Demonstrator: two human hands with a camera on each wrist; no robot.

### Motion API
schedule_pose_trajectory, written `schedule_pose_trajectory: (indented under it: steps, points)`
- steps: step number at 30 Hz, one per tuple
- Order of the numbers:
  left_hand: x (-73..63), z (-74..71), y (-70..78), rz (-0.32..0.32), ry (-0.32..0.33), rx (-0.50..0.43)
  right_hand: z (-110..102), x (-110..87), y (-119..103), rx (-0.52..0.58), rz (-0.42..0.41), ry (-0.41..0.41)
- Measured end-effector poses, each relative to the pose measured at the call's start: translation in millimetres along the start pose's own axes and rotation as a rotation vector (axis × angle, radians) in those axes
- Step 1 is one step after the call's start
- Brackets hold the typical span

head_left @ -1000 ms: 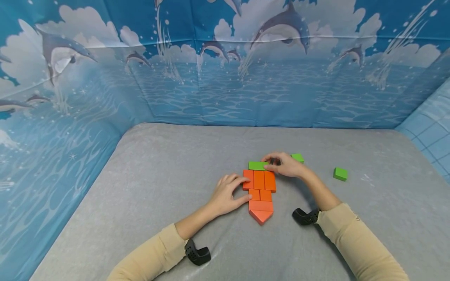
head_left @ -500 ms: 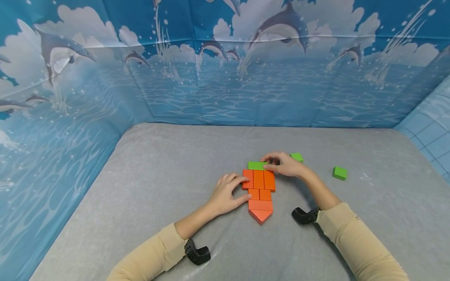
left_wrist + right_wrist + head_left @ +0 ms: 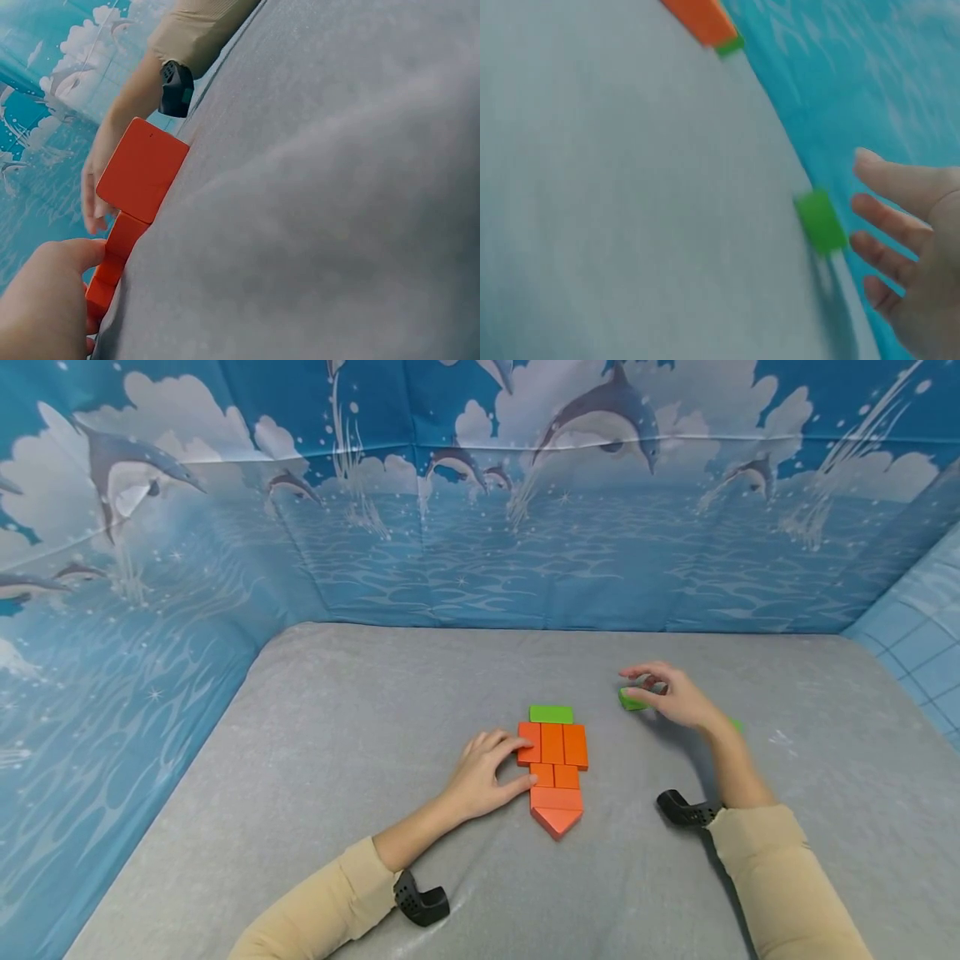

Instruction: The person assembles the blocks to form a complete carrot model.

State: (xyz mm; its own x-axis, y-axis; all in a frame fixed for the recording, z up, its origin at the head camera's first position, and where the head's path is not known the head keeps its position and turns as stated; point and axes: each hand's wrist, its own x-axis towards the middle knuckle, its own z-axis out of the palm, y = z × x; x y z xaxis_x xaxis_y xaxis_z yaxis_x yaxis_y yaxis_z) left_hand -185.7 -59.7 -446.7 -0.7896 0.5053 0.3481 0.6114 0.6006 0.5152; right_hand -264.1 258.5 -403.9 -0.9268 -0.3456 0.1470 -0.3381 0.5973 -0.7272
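Note:
My left hand [image 3: 480,778] rests against the left side of a flat layout of orange blocks [image 3: 552,745]. Its fingertips touch a tall orange block [image 3: 528,734] and its thumb a smaller one [image 3: 543,771]. A red-orange pointed block [image 3: 557,821] forms the near end; a long green block [image 3: 551,715] lies across the far end. My right hand [image 3: 678,696] hovers at a loose green block [image 3: 631,702], fingers spread around it. In the right wrist view a gap shows between that hand and the green block [image 3: 821,223].
Another green block [image 3: 737,725] is mostly hidden behind the right forearm. Grey cloth [image 3: 360,710] covers the surface, and a dolphin-print curtain [image 3: 480,543] stands along its back and sides. Black wrist devices [image 3: 422,902] sit below both cuffs.
My right hand has let go of the long green block at the far end and moved right to the loose green block. The left hand and the orange blocks stay put.

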Motion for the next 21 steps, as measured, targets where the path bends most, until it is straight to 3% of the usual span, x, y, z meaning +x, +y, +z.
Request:
schedule_pose_trajectory:
  steps: [4,10,21]
  points:
    - [-0.3,-0.8,0.5,-0.004,-0.006,-0.003,-6.3,-7.6,19.5,-0.023,0.017,-0.069]
    - [-0.5,-1.7,1.4,-0.008,-0.009,-0.009,-6.4,-11.5,26.9,-0.045,0.027,-0.107]
    - [0.2,0.6,-0.3,-0.014,-0.006,-0.001,-3.3,-11.0,28.9,-0.085,0.069,-0.090]
